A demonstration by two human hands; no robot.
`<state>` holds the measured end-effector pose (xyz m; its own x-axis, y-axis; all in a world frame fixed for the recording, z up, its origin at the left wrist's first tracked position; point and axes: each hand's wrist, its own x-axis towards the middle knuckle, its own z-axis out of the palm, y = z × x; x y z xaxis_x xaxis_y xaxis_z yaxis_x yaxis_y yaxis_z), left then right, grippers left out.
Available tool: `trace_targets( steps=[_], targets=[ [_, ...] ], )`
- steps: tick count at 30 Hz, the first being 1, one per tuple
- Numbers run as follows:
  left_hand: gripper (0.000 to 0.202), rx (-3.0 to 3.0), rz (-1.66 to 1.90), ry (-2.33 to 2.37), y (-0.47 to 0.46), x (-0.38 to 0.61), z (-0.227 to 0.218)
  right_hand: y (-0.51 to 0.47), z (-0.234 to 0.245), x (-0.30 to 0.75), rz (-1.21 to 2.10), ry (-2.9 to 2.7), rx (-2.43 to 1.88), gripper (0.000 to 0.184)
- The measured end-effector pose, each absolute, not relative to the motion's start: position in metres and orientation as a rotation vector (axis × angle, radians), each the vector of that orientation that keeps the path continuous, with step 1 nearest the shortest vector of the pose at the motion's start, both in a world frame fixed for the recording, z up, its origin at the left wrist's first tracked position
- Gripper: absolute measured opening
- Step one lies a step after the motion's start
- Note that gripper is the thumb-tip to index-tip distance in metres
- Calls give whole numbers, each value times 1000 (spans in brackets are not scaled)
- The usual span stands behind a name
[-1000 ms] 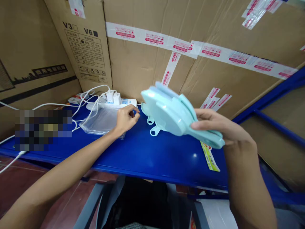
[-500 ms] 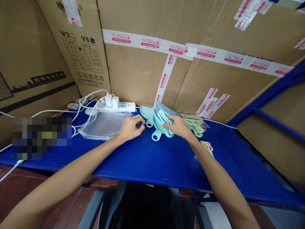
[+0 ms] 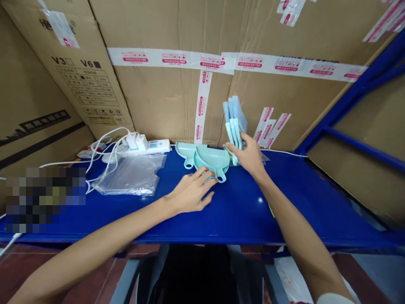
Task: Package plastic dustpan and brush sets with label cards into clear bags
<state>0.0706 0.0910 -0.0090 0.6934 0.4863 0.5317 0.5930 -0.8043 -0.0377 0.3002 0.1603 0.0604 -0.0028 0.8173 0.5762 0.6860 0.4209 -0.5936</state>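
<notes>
My right hand [image 3: 249,155] grips a bundle of several light-blue hand brushes [image 3: 234,128], raised upright in front of the cardboard with their bristles up. Two mint-green mini dustpans [image 3: 210,157] lie side by side at the back of the blue table, partly overlapping, their ringed handles towards me. Over the near edge of the right-hand one, my left hand [image 3: 193,192] is spread with fingers apart and nothing in it; whether it touches the dustpan I cannot tell. Behind my right hand, the green pieces are mostly hidden.
Clear plastic bags [image 3: 131,173] lie flat on the left of the blue table [image 3: 221,219]. Behind them are a white power strip [image 3: 158,146] with plugs and loose cables. Taped cardboard [image 3: 158,97] walls the back, and a blue metal frame [image 3: 363,156] stands at the right.
My right hand has lifted the brushes up and away from the dustpans. My left hand has moved right, from beside the bags to the dustpan, and its fingers have spread. The view has shifted.
</notes>
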Motion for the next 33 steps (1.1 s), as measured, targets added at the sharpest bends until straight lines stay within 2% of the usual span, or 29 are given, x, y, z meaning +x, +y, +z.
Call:
trace_targets(
  steps=[2, 5, 9, 17, 20, 24, 29, 33],
  targets=[
    [39, -2660, -474, -849, 91, 96, -7, 160, 56, 315, 62, -1664, -1352, 26],
    [27, -2569, -226, -862, 98, 116, -9, 165, 40, 328, -52, -1662, -1377, 22],
    [23, -2446, -163, -940, 91, 103, -13, 174, 24, 329, -109, -1777, -1377, 14],
    [20, -2382, -104, -1144, 57, 57, -16, 177, 22, 330, -101, -1765, -1391, 12],
    [20, -2468, -234, -1249, 62, 54, -28, 177, 21, 331, -104, -1755, -1402, 11],
    [21, -2653, -582, -1209, 73, 58, -33, 178, 18, 331, -113, -1745, -1406, 11],
    [19, -2559, -1041, -1055, 71, 50, -8, 183, 20, 339, -133, -1666, -1431, 16],
    [10, -2320, -1134, -1138, 83, 35, 7, 182, 23, 341, -142, -1602, -1437, 18]
  ],
)
